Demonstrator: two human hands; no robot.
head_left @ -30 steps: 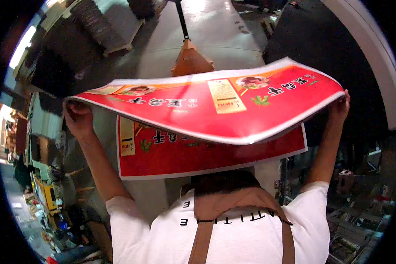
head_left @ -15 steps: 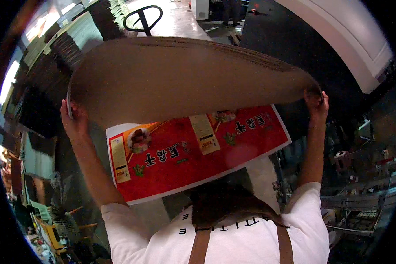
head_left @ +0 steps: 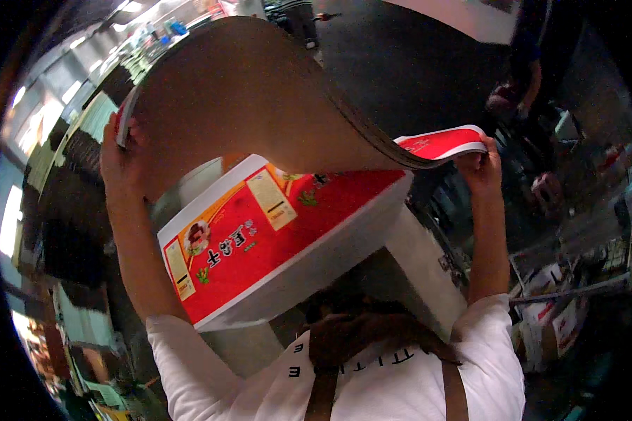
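Note:
My left hand is closed on the left edge of a batch of large cardboard sheets, fingers on the brown underside. My right hand grips the right end, where the sheets curl over and the red printed face shows. Held up in front of me, the batch bows high on the left and dips on the right, with several layers along its edge. Below it lies a thick pile of red printed sheets with white borders; the batch hides the pile's far part.
Tall stacks of sheets stand to the left. A dark flat surface lies beyond the held batch. Another person is at the upper right, near machinery and clutter along the right side.
The right end of the cardboard sheets has curled over, showing its red face, while the left part arches higher. My view has swung round, and a person now shows at the upper right.

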